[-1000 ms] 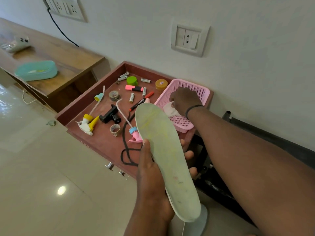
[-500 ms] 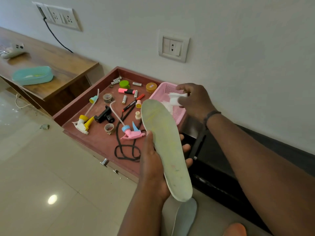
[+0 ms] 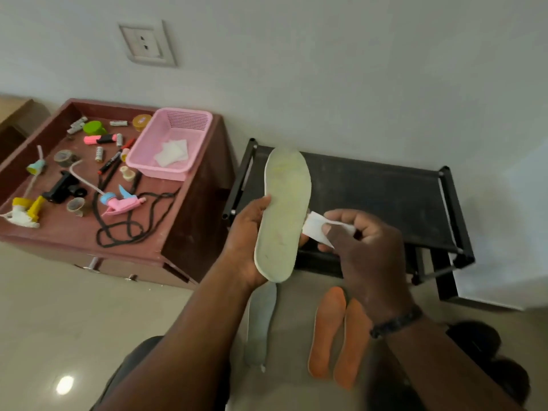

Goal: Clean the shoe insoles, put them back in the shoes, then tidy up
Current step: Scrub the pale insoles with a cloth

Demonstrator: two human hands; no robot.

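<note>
left hand (image 3: 247, 232) gripping pale insole (image 3: 283, 215) by its edges, upright; right hand (image 3: 360, 241) pinching white wipe (image 3: 315, 229) against insole's right edge, over black rack (image 3: 385, 188).

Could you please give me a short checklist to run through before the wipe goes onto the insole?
1. Insole held firmly by the left hand: ok.
2. Wipe pinched in the right hand: ok.
3. Wipe touching the insole's top face: not ok, it sits at the right edge.
4. Wipe damp enough: cannot tell.
5. Spare wipes in the pink basket: ok.
6. Other insoles within reach: ok, grey insole and orange insoles lie on the floor.
</note>
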